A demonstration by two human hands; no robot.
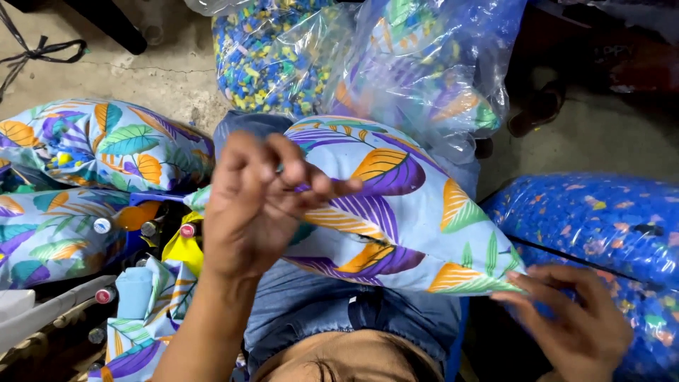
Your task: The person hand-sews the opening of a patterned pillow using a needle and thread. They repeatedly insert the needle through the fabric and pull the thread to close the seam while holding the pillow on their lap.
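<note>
Head view, looking down at a lap in blue denim: a stuffed cushion [396, 212] in pale blue cloth printed with purple, orange and green leaves lies across the knees at the centre of the frame. The left hand [258, 205] is raised over the cushion's left end with thumb and fingertips pinched narrow, apparently on a fine thread or needle, though that is too thin to make out. The right hand [576, 322], at the lower right, has its fingers curled lightly against the cushion's pointed corner, steadying it rather than gripping hard. To close the open edge well, I judge the pinching hand should draw evenly so the seam lies flat, while the other hand keeps the corner taut and the filling pushed back from the edge. Counting what shows: three filled cushions of this print, one on the lap and two finished cushions [92, 148] stacked at the left edge; some loose unfilled covers [152, 311] at the lower left, number unclear; three clear bags of blue and yellow foam chips [269, 56], two at the top centre, one of them wrapping printed cloth, and one at the right edge; a few small thread spools [187, 230] with red or pale tops near the left cushions.
</note>
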